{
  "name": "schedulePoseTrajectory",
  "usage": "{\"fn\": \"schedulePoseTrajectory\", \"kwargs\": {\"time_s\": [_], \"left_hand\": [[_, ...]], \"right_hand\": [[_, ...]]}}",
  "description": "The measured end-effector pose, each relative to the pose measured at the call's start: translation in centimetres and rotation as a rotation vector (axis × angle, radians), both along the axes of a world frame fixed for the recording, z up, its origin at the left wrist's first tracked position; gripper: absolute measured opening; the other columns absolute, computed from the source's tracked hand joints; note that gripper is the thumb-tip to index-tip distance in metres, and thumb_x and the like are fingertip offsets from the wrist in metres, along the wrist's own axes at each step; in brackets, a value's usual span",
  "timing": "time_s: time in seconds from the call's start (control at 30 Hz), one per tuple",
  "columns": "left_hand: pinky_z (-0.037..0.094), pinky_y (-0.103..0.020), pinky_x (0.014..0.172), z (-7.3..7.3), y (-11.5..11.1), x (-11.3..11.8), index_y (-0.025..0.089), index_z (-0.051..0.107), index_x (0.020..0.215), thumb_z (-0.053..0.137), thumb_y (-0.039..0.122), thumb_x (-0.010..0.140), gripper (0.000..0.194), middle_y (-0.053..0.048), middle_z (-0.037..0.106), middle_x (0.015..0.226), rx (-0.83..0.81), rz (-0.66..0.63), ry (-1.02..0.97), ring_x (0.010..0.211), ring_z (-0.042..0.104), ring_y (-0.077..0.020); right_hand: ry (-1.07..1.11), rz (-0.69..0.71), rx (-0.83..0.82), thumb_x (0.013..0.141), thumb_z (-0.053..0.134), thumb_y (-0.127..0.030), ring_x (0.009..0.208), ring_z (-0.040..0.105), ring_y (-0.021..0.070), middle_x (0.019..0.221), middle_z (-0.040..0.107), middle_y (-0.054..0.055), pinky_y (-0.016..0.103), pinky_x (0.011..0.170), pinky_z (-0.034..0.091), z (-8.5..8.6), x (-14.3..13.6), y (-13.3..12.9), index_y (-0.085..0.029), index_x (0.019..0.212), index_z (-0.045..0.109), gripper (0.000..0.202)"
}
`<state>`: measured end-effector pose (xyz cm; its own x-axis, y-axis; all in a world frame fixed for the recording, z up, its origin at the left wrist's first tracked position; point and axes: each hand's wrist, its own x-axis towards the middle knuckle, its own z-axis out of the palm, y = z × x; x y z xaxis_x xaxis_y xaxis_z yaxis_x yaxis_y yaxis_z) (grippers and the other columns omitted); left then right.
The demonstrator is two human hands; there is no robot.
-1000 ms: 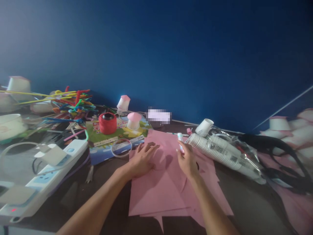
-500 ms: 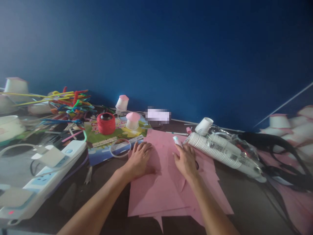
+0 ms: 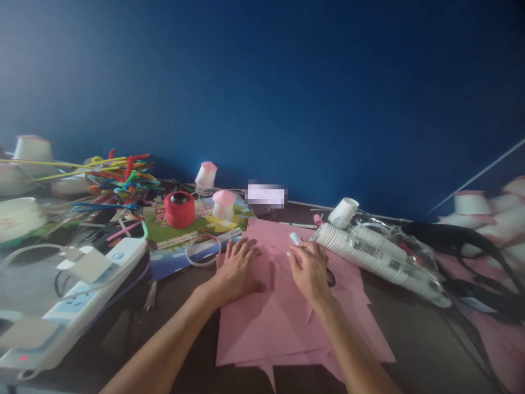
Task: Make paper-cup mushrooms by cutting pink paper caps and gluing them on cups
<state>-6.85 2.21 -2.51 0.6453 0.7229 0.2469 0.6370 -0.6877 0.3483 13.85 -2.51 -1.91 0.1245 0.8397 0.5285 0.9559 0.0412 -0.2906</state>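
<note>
Pink paper sheets (image 3: pixel 279 328) lie overlapping on the dark table in front of me. My left hand (image 3: pixel 239 269) rests on their left part, palm down with its fingers spread and nothing held. Over the right part, my right hand (image 3: pixel 308 268) is curled, fingertips near a small white tube (image 3: pixel 295 238). Whether the fingers grip the tube is unclear. A dark ring, perhaps a scissors handle (image 3: pixel 330 277), shows beside this hand, partly hidden under it.
Left are a red thread roll (image 3: pixel 179 210), a pink-topped cup (image 3: pixel 223 205), colourful pipe cleaners (image 3: pixel 127 175) and a power strip (image 3: pixel 77 301). Stacked paper cups (image 3: pixel 361 249) in plastic lie right, beside a single cup (image 3: pixel 343 212) and black straps (image 3: pixel 484 246).
My right hand has shifted slightly, its index finger drawn down from the white tube. My left hand stays on the paper. The whole view has moved a little.
</note>
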Motion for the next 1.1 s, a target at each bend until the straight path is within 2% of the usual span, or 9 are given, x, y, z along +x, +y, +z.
{"fn": "schedulePoseTrajectory", "kwargs": {"time_s": [0.17, 0.43, 0.53, 0.6, 0.7, 0.77, 0.83, 0.9, 1.1], "left_hand": [[0.014, -0.056, 0.106, 0.2, -0.2, 0.2, 0.019, 0.048, 0.108, 0.068, 0.038, 0.065, 0.052, -0.014, 0.038, 0.134, 0.048, -0.055, -0.087, 0.127, 0.027, -0.0329], [0.021, -0.051, 0.103, 0.7, -0.6, 0.4, 0.019, 0.048, 0.099, 0.064, 0.020, 0.066, 0.036, -0.013, 0.038, 0.131, 0.072, -0.124, -0.154, 0.124, 0.029, -0.0311], [0.022, -0.049, 0.103, 0.8, -0.7, 0.5, 0.018, 0.050, 0.092, 0.056, 0.015, 0.072, 0.022, -0.012, 0.041, 0.128, 0.053, -0.134, -0.193, 0.123, 0.030, -0.0281], [0.023, -0.048, 0.102, 1.0, -0.7, 0.6, 0.019, 0.051, 0.085, 0.051, 0.010, 0.074, 0.015, -0.011, 0.045, 0.125, 0.025, -0.140, -0.235, 0.122, 0.031, -0.0266], [0.030, -0.043, 0.098, 1.4, -0.6, 0.8, 0.018, 0.052, 0.076, 0.049, 0.009, 0.074, 0.010, -0.009, 0.051, 0.117, -0.095, -0.156, -0.328, 0.115, 0.040, -0.0247], [0.037, -0.036, 0.089, 1.6, -0.5, 0.8, 0.018, 0.052, 0.075, 0.049, 0.011, 0.075, 0.008, -0.008, 0.056, 0.107, -0.260, -0.141, -0.419, 0.102, 0.049, -0.0213], [0.041, -0.029, 0.077, 1.8, -0.5, 0.9, 0.018, 0.050, 0.077, 0.049, 0.013, 0.076, 0.005, -0.005, 0.058, 0.093, -0.449, -0.103, -0.523, 0.085, 0.053, -0.0167], [0.040, -0.024, 0.066, 1.8, -0.4, 0.9, 0.018, 0.049, 0.077, 0.050, 0.017, 0.077, 0.002, -0.002, 0.054, 0.079, -0.597, -0.078, -0.625, 0.072, 0.050, -0.0129], [0.032, -0.019, 0.057, 1.7, 0.1, 0.6, 0.016, 0.048, 0.077, 0.056, 0.025, 0.077, 0.012, 0.003, 0.046, 0.068, -0.778, -0.020, -0.900, 0.062, 0.042, -0.0080]], "right_hand": [[0.038, 0.100, -0.066, 0.082, 0.053, -0.028, 0.096, 0.048, 0.0252, 0.094, 0.059, 0.007, 0.038, 0.083, 0.035, 0.0, -1.1, -0.3, -0.022, 0.094, 0.068, 0.019], [0.153, 0.216, -0.089, 0.081, 0.053, -0.023, 0.088, 0.051, 0.0219, 0.087, 0.061, 0.005, 0.036, 0.083, 0.036, 0.6, -1.8, -0.4, -0.022, 0.084, 0.068, 0.015], [0.175, 0.179, -0.025, 0.083, 0.048, -0.021, 0.089, 0.052, 0.0215, 0.088, 0.062, 0.006, 0.035, 0.082, 0.036, 0.6, -1.0, -0.1, -0.020, 0.085, 0.067, 0.019], [0.167, 0.084, 0.021, 0.084, 0.046, -0.021, 0.090, 0.052, 0.0218, 0.091, 0.062, 0.007, 0.034, 0.081, 0.035, 0.5, 0.0, 0.1, -0.019, 0.088, 0.066, 0.020], [0.103, -0.135, 0.012, 0.080, 0.052, -0.024, 0.092, 0.050, 0.0245, 0.096, 0.063, 0.007, 0.035, 0.079, 0.033, 0.3, 1.5, 0.4, -0.020, 0.095, 0.064, 0.020], [0.043, -0.222, -0.054, 0.078, 0.055, -0.028, 0.094, 0.049, 0.0266, 0.100, 0.062, 0.007, 0.036, 0.078, 0.032, 0.1, 2.2, 0.5, -0.021, 0.103, 0.062, 0.026], [-0.006, -0.240, -0.124, 0.078, 0.055, -0.031, 0.097, 0.048, 0.0274, 0.103, 0.062, 0.008, 0.037, 0.080, 0.030, -0.1, 2.4, 0.6, -0.021, 0.109, 0.060, 0.033], [-0.041, -0.237, -0.164, 0.078, 0.054, -0.031, 0.098, 0.048, 0.0274, 0.104, 0.062, 0.007, 0.037, 0.083, 0.029, -0.2, 2.1, 0.7, -0.021, 0.112, 0.058, 0.036], [-0.017, -0.295, -0.200, 0.077, 0.049, -0.023, 0.101, 0.049, 0.0301, 0.102, 0.064, 0.010, 0.043, 0.087, 0.028, -0.5, 1.5, 1.2, -0.017, 0.109, 0.061, 0.035]]}}
